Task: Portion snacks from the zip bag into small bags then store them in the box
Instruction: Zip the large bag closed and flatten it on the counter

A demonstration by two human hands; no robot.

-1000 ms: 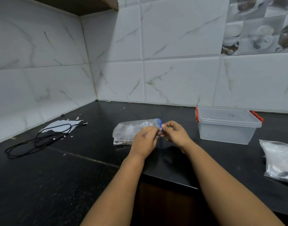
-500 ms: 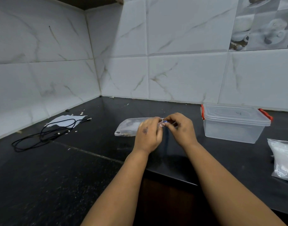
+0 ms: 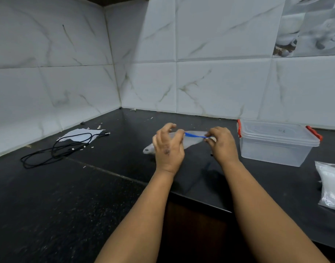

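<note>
Head view — both hands (image 3: pixel 169 149) (image 3: pixel 222 144) pinch zip bag's (image 3: pixel 193 139) edge.

A single wide-angle camera on the person's head looks forward and down, close over a black corner counter (image 3: pixel 68 196), toward white tiled walls (image 3: pixel 210 82).

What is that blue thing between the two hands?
In the head view, the zip bag's blue seal strip stretches between the left hand and right hand, both pinching it.
</note>
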